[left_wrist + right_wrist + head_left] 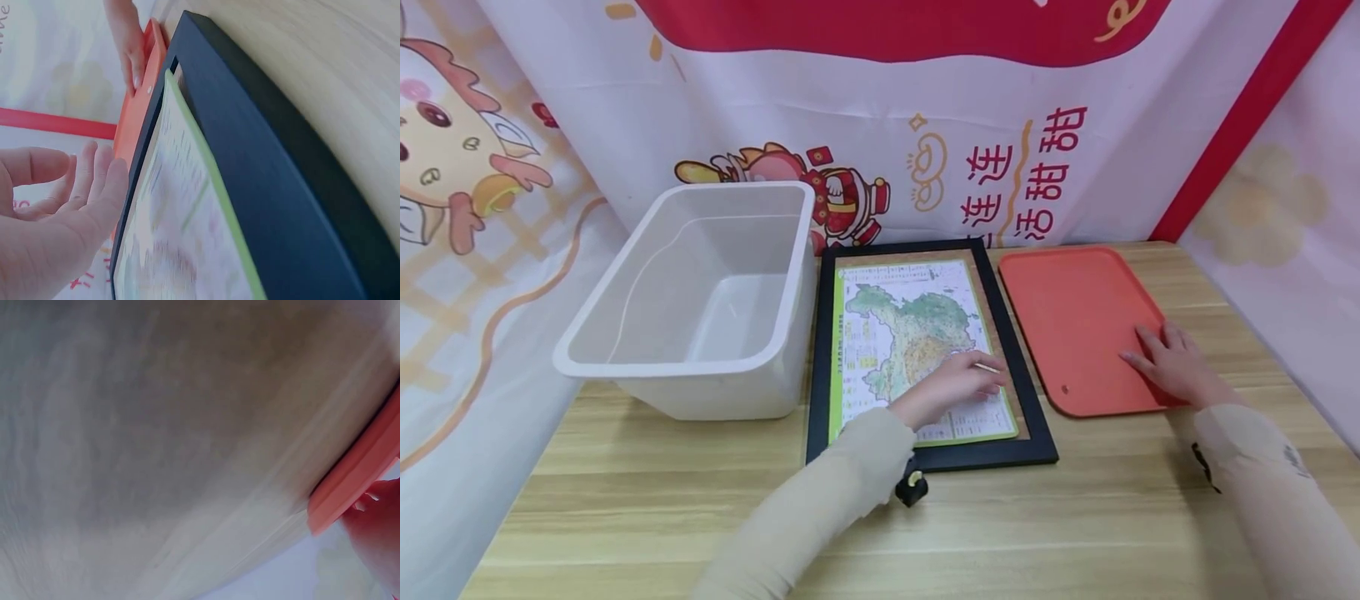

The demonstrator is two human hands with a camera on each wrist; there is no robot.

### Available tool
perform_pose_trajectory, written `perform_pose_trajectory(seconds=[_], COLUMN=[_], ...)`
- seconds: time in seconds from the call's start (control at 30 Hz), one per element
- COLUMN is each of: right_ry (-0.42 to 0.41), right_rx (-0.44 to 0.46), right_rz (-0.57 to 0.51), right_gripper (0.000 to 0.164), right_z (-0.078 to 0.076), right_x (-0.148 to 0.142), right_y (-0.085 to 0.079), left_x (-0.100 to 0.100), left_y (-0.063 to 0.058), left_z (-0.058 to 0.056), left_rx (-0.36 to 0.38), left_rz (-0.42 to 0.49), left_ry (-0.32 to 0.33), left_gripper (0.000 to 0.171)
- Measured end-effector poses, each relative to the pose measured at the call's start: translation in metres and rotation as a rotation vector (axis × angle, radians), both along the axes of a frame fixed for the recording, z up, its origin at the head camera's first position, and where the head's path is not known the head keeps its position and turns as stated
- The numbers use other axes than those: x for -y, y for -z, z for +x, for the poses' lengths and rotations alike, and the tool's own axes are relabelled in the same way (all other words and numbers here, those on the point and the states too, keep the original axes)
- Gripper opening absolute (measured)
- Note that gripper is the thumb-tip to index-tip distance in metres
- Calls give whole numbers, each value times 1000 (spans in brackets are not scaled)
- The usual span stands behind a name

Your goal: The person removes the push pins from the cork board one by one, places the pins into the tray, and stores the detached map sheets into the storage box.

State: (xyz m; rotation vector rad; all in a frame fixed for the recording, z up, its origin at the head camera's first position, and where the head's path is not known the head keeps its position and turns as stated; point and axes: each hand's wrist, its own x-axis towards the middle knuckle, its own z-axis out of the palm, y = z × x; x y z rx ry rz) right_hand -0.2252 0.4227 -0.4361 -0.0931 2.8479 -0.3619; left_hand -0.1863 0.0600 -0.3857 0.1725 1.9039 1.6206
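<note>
One hand is over the map, one hand is on the red tray.
The left hand (955, 385) is above the low right part of the map (943, 317), its fingers bent a little and its thumb apart from them; the map lies inside a black frame (992, 454) (a brown strip shows along its right edge). The right hand (1172, 365) rests on the red tray (1067, 308) at the near right corner, fingers spread and touching it. The tray is just beside the frame's right edge, and the white tub (677, 367) is just beside its left edge. Wood of the table (1037, 517) shows in a wide band in front of all three, and also right of the tray, up to the cloth (865, 100).
</note>
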Motion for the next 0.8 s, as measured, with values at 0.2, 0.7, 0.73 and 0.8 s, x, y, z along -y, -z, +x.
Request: perform_pose_trajectory(seconds=[0.2, 0.7, 0.73, 0.8], right_ry=[-25, -75, -79, -103], right_rx=[13, -7, -16, -53], right_rz=[47, 56, 61, 74], right_gripper=[87, 84, 83, 78], right_z=[2, -3, -3, -4], right_x=[1, 1, 1, 4], right_y=[-4, -3, -4, -5], left_x=[33, 107, 110, 117], left_y=[-6, -14, -14, -13], left_z=[-2, -20, -21, -23], left_rx=[-14, -12, -5, 3], left_rz=[-50, -133, -132, -139], left_ry=[-9, -169, -191, -233], left_gripper=[33, 43, 43, 42])
